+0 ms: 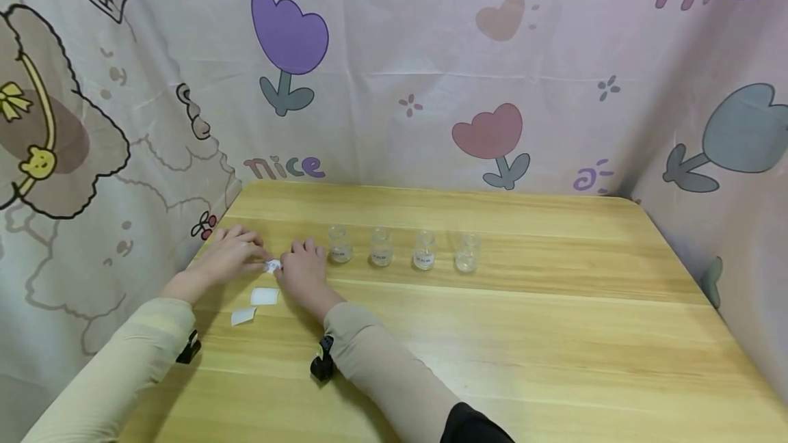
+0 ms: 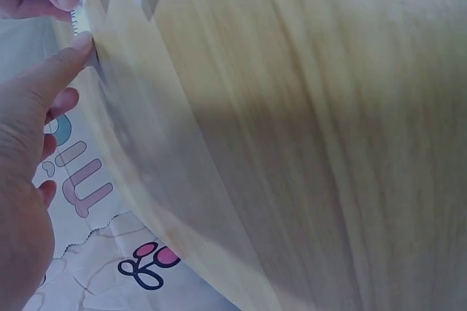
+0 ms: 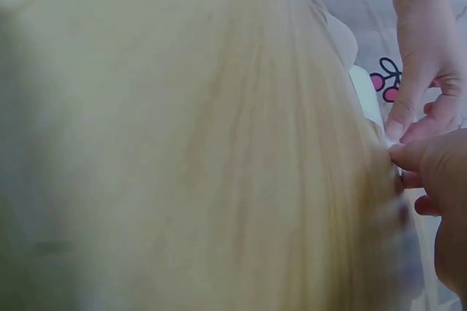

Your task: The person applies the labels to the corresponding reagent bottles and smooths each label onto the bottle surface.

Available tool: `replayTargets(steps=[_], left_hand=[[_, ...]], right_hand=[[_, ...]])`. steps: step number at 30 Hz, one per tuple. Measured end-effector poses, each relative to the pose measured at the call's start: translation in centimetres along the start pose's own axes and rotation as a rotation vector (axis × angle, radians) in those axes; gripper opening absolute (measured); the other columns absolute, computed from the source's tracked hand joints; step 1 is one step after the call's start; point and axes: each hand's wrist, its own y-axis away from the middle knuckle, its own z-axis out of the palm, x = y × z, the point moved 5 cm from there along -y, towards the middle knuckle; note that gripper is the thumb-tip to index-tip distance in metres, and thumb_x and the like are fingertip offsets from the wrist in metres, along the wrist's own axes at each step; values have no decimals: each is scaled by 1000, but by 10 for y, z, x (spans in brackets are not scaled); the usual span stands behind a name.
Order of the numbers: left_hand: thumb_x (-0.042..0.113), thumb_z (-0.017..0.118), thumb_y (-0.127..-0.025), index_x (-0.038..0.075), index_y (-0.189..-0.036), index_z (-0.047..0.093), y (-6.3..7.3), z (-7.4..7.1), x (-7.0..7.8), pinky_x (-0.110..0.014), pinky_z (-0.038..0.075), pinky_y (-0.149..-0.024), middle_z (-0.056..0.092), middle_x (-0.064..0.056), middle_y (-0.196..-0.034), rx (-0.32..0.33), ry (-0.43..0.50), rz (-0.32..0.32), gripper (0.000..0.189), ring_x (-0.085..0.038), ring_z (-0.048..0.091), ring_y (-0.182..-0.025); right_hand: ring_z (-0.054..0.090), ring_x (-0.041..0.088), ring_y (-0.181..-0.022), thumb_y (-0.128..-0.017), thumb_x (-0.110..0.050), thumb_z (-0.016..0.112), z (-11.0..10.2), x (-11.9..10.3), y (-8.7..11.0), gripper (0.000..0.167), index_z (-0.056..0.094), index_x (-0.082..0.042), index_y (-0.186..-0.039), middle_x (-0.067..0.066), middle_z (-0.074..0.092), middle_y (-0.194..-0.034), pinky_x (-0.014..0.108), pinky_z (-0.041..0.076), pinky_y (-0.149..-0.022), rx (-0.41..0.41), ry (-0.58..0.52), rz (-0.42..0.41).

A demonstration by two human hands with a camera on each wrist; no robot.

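Between the fingertips of both hands, at the left of the table in the head view, is a small white printed label (image 1: pixel 273 266). My left hand (image 1: pixel 230 255) pinches its left end, with thumb and forefinger close together in the right wrist view. On its right end are the thumb and fingers of my right hand (image 1: pixel 306 272). A strip of print on the label (image 2: pixel 74 23) shows between the thumbs in the left wrist view; fingers cover most of the rest. Two white paper pieces, one larger (image 1: pixel 265 296) and one smaller (image 1: pixel 243 316), lie nearer me.
Several small clear glass jars stand in a row right of my hands. The left jar (image 1: pixel 340 246), second jar (image 1: pixel 381 248) and third jar (image 1: pixel 424 251) bear labels; none shows on the rightmost jar (image 1: pixel 467 255). A printed cloth (image 1: pixel 382 39) hangs behind the wooden table (image 1: pixel 554 333).
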Motion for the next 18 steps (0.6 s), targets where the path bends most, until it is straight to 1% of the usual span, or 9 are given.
replayTargets(steps=[3, 5, 10, 13, 16, 18], left_hand=[[31, 81, -76, 24, -87, 76, 0, -1, 2, -49, 29, -83, 66, 0, -102, 29, 2, 19, 14, -26, 47, -103], [31, 82, -75, 24, -86, 76, 0, -3, 4, -49, 29, -82, 66, 0, -100, 52, 3, 35, 14, -25, 48, -102], [31, 83, -72, 24, -83, 76, 1, -5, 7, -47, 29, -81, 66, 2, -96, 93, 6, 64, 14, -24, 48, -99], [31, 84, -71, 23, -82, 76, 4, -8, 9, -46, 29, -80, 65, 3, -93, 124, 9, 83, 16, -23, 48, -98], [29, 85, -69, 21, -81, 76, 8, -13, 11, -46, 29, -79, 65, 1, -92, 166, 11, 107, 17, -24, 48, -97], [29, 85, -68, 20, -80, 76, 10, -17, 13, -47, 30, -79, 66, 0, -92, 195, 5, 120, 18, -25, 49, -97]], right_hand=[[39, 10, -100, -96, -54, 51, 0, 0, 0, 25, 70, -39, -102, -14, 54, -106, 29, 31, -82, 11, 10, -11], [40, 10, -98, -96, -52, 52, 0, 0, 0, 24, 71, -38, -100, -14, 54, -103, 28, 31, -80, 29, 13, -22], [42, 10, -89, -95, -48, 56, 0, 1, 0, 20, 73, -37, -95, -14, 56, -95, 27, 32, -76, 77, 6, -56], [47, 7, -82, -94, -44, 59, -2, 0, 1, 18, 74, -35, -95, -14, 60, -91, 23, 37, -73, 97, -33, -86], [51, 5, -76, -94, -41, 61, -6, -1, 3, 16, 75, -33, -95, -13, 61, -88, 20, 40, -65, 108, -79, -111], [52, 3, -74, -94, -40, 62, -9, -1, 5, 15, 75, -32, -95, -14, 62, -86, 18, 40, -60, 109, -101, -116]])
